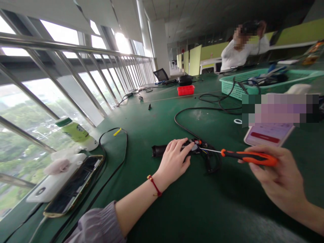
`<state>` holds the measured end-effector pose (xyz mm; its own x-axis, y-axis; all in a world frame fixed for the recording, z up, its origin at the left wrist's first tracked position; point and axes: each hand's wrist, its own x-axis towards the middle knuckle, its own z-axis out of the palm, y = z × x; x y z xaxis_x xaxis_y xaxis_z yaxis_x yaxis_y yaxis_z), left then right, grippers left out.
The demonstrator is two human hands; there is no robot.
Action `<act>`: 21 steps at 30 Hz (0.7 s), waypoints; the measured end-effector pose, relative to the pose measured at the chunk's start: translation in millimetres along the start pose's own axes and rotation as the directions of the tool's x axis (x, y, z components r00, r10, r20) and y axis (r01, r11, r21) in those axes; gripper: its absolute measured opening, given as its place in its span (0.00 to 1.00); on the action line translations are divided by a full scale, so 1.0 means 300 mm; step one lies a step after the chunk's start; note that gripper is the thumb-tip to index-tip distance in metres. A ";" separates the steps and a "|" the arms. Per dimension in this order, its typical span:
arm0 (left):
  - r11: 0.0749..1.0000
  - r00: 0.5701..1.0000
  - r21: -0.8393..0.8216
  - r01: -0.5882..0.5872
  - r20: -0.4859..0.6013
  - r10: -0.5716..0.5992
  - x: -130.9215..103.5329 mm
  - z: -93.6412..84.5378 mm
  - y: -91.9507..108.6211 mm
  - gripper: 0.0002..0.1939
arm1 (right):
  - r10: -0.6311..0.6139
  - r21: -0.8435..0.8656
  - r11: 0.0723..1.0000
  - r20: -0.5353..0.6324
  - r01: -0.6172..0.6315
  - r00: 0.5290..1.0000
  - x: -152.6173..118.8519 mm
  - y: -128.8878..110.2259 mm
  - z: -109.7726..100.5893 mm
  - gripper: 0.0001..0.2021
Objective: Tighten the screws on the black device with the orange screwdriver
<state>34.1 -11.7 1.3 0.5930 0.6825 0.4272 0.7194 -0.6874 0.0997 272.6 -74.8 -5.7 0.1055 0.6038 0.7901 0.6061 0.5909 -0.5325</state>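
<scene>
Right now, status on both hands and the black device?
Left hand: pressing on black device. Right hand: gripping orange-black screwdriver, tip at device's exposed internals. Black cable trails behind device.

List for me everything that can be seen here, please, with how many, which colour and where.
Black device: one, on the table, under the left hand
Screwdriver: one, orange and black, tip at the device
Table: one, green
Cables: several, mostly black, across the table
Phones: one dark-screened, left; one lit, right, partly blurred
White flat object: one, beside the dark phone
Bottle: one, green and white, by the railing
Railing: one, metallic, left
Red box: one, far middle
Basket: one, green, far right, filled
Ring: one, white, right
Chair: one, dark, background
Person: one, white top, background
Left hand: one, red bracelet on wrist
Right hand: one, holding the screwdriver
</scene>
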 end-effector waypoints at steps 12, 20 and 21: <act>1.000 1.000 -0.001 0.012 0.015 -0.012 0.003 0.001 -0.002 0.21 | -0.027 -0.092 0.995 0.008 0.027 1.000 0.001 0.002 -0.004 0.10; 0.996 0.996 0.030 0.085 -0.015 -0.084 0.002 0.000 0.006 0.23 | 0.072 0.018 0.997 0.160 -0.076 0.984 -0.018 0.020 -0.008 0.08; 0.992 0.993 0.050 0.115 -0.039 -0.113 0.001 0.002 0.006 0.23 | 0.046 -0.008 0.999 0.111 -0.046 0.993 -0.015 0.018 -0.006 0.09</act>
<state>35.8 -12.7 1.1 0.4935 0.7454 0.4481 0.7999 -0.5913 0.1026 276.8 -75.5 -11.5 0.0454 0.6861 0.7261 0.6067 0.5585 -0.5656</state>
